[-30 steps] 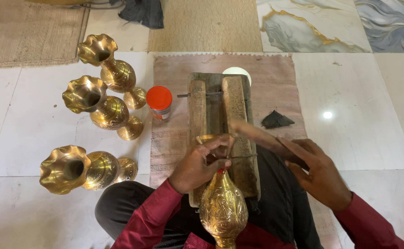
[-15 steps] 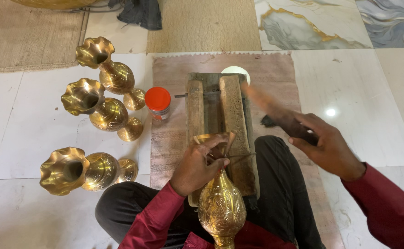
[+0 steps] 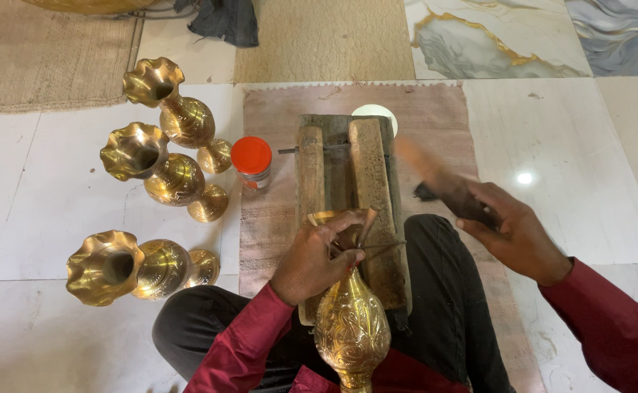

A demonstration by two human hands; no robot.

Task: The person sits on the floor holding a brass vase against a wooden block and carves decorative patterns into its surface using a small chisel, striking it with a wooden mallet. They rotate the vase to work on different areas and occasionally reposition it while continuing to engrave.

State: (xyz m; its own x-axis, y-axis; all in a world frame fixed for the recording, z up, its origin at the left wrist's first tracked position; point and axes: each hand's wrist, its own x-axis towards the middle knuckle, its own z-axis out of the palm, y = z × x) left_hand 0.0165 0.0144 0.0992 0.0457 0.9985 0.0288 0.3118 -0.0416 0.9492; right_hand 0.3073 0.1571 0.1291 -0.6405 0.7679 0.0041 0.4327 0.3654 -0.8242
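Motion is blurring the wooden mallet (image 3: 435,178) above the right hand (image 3: 519,236); the left hand (image 3: 315,255) is hiding the brass vase's (image 3: 351,331) neck.

Engraved brass vase (image 3: 351,331) lying on wooden block (image 3: 348,182), chisel (image 3: 366,227) against it

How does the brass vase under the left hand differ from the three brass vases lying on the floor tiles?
The vase under the left hand rests on the wooden block across the person's lap; the three vases on the floor lie on bare white tiles, untouched. The held vase shows dense embossed patterning on its belly; the floor vases' bellies look smoother. The floor vases show open fluted mouths; the held vase's mouth is hidden behind the hand. All are shiny brass and lie on their sides.
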